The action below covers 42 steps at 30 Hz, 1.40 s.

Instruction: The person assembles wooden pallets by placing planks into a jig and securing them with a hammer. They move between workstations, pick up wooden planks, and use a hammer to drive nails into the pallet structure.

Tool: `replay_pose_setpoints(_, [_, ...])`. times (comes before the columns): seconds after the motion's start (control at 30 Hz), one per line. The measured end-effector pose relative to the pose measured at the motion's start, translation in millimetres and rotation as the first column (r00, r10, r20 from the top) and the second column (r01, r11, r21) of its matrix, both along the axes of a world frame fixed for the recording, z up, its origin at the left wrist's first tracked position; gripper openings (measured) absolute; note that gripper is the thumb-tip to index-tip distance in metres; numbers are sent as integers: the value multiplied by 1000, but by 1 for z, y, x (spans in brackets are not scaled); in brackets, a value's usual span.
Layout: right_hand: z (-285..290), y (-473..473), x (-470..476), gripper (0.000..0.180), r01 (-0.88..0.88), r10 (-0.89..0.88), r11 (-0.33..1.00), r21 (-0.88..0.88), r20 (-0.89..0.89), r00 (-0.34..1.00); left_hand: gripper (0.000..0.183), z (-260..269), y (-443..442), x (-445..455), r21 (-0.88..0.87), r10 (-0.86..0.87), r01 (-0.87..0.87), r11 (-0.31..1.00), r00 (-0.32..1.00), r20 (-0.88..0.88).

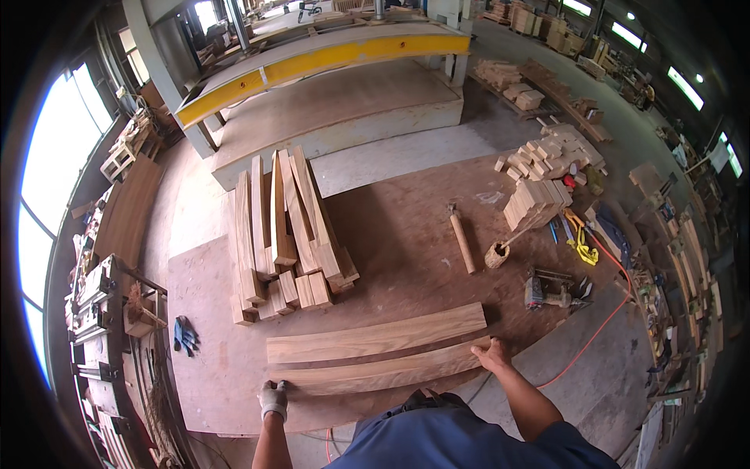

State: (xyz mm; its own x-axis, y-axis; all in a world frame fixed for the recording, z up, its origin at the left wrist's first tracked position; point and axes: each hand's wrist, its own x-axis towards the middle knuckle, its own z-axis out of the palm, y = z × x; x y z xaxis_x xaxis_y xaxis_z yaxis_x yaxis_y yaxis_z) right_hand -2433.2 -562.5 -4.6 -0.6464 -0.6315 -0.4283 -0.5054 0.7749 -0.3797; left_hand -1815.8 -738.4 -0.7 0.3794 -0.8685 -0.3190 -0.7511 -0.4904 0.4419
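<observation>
Two long wooden boards lie crosswise on the worktable in front of me. My left hand (273, 397), in a pale work glove, grips the left end of the near wooden board (381, 370). At that board's right end is my bare right hand (492, 353), fingers on the far corner and thumb on the near side. The far wooden board (375, 335) lies just beyond, with a narrow gap between the two and no hand on it. Beyond its left half stands a stack of long wooden beams (281, 223), their near ends towards me.
On the worktable (381, 234) lie a hammer (461, 240), a glue pot with a brush (497, 255), a pneumatic nailer (548, 293), wooden blocks (536, 204), yellow-handled tools and a blue glove (184, 336). An orange hose (597, 330) hangs over the right edge. Beyond stands a yellow-beamed press (328, 58).
</observation>
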Motion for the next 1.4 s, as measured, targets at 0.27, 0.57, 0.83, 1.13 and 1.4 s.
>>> replay_pose_setpoints(0.27, [2, 3, -7, 75, -28, 28, 999, 24, 8, 1000, 14, -48, -19, 29, -97, -58, 36, 995, 971, -232])
replay_pose_setpoints(0.57, [31, -7, 0, 75, 24, -22, 990, 136, -16, 1000, 18, -47, -22, 33, -59, -89, 74, 995, 948, -304])
replay_pose_setpoints(0.83, [10, 3, -2, 73, 26, -23, 998, 65, -35, 999, 25, -52, -36, 48, 138, -137, 153, 979, 983, -120])
replay_pose_setpoints(1.13, [-7, 2, -18, 72, 24, -32, 995, 93, 88, 996, 23, -19, -34, 16, 109, -146, 159, 981, 982, -118])
replay_pose_setpoints(1.4, [2, 15, -8, 53, 100, -60, 980, -173, 220, 974, 39, 8, -51, -16, 204, -102, 106, 973, 994, -33])
